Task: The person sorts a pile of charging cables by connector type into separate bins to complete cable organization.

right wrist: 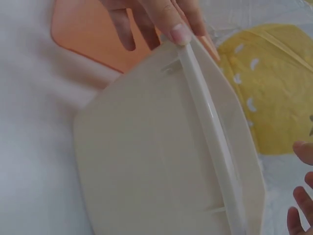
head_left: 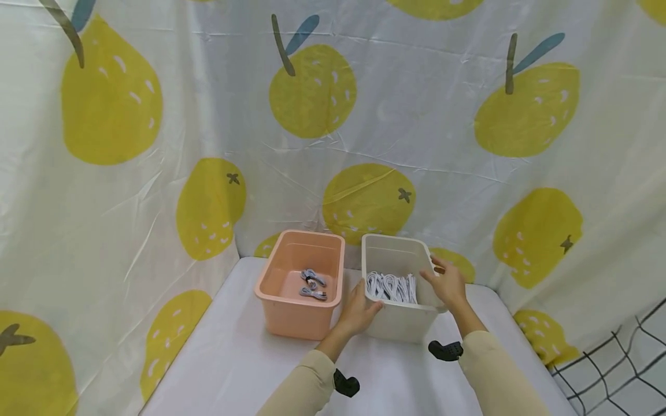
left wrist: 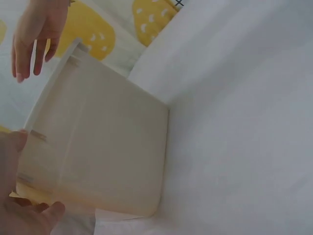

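A cream plastic bin (head_left: 400, 320) stands on the white-covered table, with several bundled white cables (head_left: 391, 287) lying inside it. My left hand (head_left: 359, 309) grips the bin's near left corner, thumb on the rim and fingers down along the side. In the right wrist view, that left hand (right wrist: 151, 17) shows its thumb tip right on the rim. Over the bin's right rim my right hand (head_left: 446, 283) hovers with its fingers spread and holding nothing. The left wrist view shows this right hand (left wrist: 39, 36) apart from the rim, fingers extended.
Left of the cream bin stands a peach-coloured bin (head_left: 299, 318) holding several bundled grey cables (head_left: 313, 283). Behind both hangs a white curtain (head_left: 416, 133) printed with yellow fruit. A dark wire-like grid pattern (head_left: 614, 352) shows at the lower right. The table's cover (head_left: 239, 358) is white.
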Demonstrator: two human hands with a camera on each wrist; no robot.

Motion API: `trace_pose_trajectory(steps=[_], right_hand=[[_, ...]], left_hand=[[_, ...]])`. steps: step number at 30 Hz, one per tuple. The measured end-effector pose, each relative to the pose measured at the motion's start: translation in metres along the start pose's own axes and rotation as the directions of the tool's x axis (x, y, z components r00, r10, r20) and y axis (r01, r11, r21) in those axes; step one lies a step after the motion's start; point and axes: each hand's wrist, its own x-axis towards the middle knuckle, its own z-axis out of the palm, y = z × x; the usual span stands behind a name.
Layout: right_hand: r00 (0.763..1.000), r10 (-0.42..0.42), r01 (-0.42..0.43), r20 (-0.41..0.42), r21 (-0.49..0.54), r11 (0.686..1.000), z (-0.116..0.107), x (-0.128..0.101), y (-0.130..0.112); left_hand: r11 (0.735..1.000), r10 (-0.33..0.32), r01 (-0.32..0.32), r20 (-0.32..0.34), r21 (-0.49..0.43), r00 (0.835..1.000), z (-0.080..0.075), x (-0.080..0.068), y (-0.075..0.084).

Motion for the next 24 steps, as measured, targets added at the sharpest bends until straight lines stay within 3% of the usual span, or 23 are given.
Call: trace_pose_trajectory(steps=[5,9,14,18,21,24], right_hand=[[0.995,-0.1,0.1,0.002,-0.083,0.992,0.002,-0.001,-0.002],[0.981,-0.192,0.189,0.002,-0.167,0.968,0.005,-0.003,-0.008],[0.968,-0.252,0.246,0.005,-0.227,0.942,0.008,-0.008,-0.017],[0.954,-0.292,0.299,0.065,-0.28,0.912,0.012,-0.011,-0.025],[0.949,-0.299,0.316,0.101,-0.325,0.891,0.014,-0.012,-0.029],[0.951,-0.28,0.31,0.132,-0.381,0.871,0.016,-0.013,-0.031]], left_hand=[[0.996,0.024,-0.023,-0.009,0.086,1.0,-0.001,-0.002,0.012],[0.99,0.039,-0.04,0.009,0.135,0.999,-0.012,-0.004,0.025],[0.983,0.12,-0.124,0.038,0.133,0.992,-0.039,-0.003,0.04],[0.961,0.182,-0.172,-0.028,0.215,0.983,-0.068,0.003,0.036],[0.941,0.159,-0.13,-0.071,0.312,0.985,-0.088,0.008,0.026],[0.914,0.093,-0.047,-0.095,0.404,0.991,-0.107,0.011,0.014]])
